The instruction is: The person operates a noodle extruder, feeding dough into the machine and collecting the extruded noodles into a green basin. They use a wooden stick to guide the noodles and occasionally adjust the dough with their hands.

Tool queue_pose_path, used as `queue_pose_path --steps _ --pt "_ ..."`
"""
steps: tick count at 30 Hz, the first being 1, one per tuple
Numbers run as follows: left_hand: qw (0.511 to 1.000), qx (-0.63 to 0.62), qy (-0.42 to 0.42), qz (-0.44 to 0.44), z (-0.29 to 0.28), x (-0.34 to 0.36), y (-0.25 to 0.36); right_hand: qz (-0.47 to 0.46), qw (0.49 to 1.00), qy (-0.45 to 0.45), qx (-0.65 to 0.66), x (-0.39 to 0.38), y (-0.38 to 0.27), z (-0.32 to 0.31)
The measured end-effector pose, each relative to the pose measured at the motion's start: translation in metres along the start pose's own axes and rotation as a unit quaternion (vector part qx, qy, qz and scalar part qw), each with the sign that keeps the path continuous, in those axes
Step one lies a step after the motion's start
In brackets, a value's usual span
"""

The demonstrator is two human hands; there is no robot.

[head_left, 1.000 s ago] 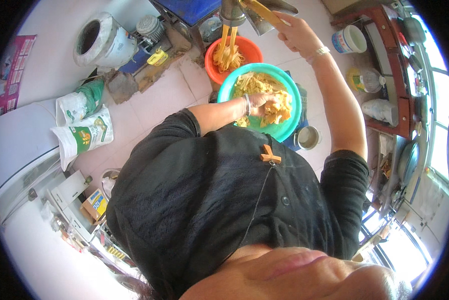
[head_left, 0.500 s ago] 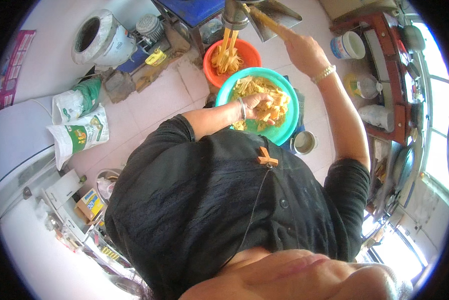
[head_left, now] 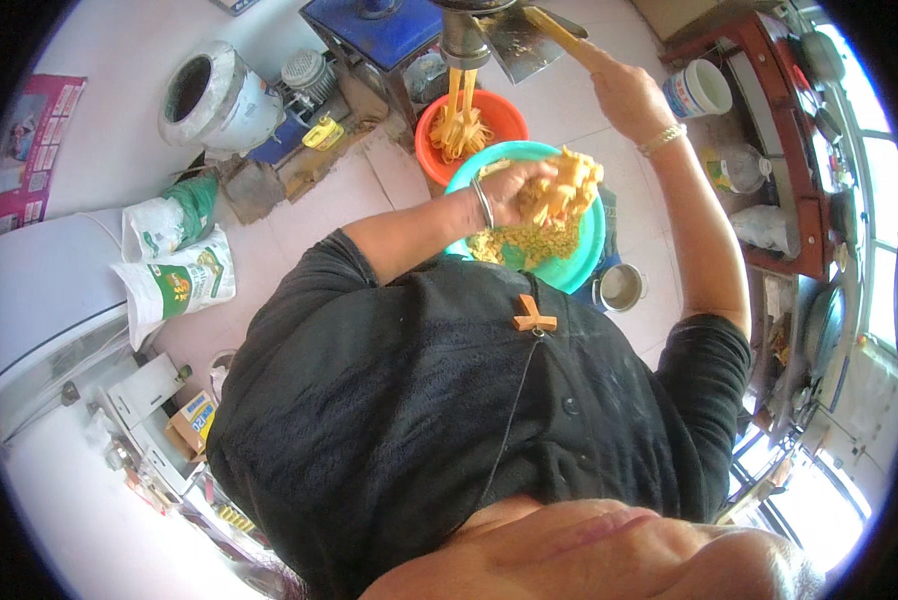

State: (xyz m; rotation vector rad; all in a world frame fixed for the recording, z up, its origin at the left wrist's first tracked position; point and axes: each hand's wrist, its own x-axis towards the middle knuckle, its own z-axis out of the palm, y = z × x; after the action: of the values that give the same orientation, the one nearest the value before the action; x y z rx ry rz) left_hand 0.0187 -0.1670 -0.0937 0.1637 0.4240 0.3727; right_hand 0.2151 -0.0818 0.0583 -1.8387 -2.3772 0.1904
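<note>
My left hand (head_left: 512,192) grips a clump of yellow crumbly dough (head_left: 571,188) above the teal basin (head_left: 594,240). More loose dough crumbs (head_left: 534,240) lie in that basin. My right hand (head_left: 631,102) is closed round a wooden stick (head_left: 552,25), whose far end reaches over the metal chute (head_left: 524,52) of a noodle press. From the press's round metal outlet (head_left: 464,48), flat yellow noodles (head_left: 459,120) hang down into an orange-red basin (head_left: 512,118). The fingertips of my left hand are partly hidden by the dough.
A steel pot (head_left: 621,288) stands right of the teal basin. White sacks (head_left: 174,285) lie at the left by a white appliance. A drum-shaped machine (head_left: 219,100) and a motor (head_left: 309,75) are at the far left. A white bucket (head_left: 697,90) stands by the red-brown cabinet (head_left: 804,225).
My left hand has lifted the dough clump up from the teal basin, toward its far right rim. My right hand keeps its hold on the stick. The whole view has shifted slightly.
</note>
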Motion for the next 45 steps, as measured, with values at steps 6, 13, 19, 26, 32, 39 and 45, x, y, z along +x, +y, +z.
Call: queue_pose_path --steps 6,13,19,26,32,39,45 --pt "0.972 0.166 0.058 0.155 0.074 -0.021 0.105 0.013 0.985 0.102 0.136 -0.043 0.04 -0.026" --pt "0.576 0.726 0.212 0.31 0.076 0.022 0.221 0.068 0.98 0.106 0.156 -0.063 0.064 -0.018" --pt "0.282 0.872 0.311 0.251 0.12 0.035 0.186 0.029 0.977 0.118 0.173 -0.058 0.062 -0.008" --pt "0.258 0.823 0.286 0.417 0.072 0.023 0.16 0.009 0.984 0.104 0.142 -0.049 0.057 -0.001" --pt "0.06 0.819 0.325 0.469 0.042 0.045 0.145 -0.004 0.998 0.053 0.032 -0.031 0.039 -0.001" --pt "0.049 0.823 0.391 0.409 0.024 0.076 0.13 -0.042 0.999 0.019 -0.008 -0.012 0.028 -0.003" --pt "0.21 0.786 0.468 0.345 0.036 0.09 0.145 -0.084 0.996 -0.001 0.028 0.022 0.029 0.008"
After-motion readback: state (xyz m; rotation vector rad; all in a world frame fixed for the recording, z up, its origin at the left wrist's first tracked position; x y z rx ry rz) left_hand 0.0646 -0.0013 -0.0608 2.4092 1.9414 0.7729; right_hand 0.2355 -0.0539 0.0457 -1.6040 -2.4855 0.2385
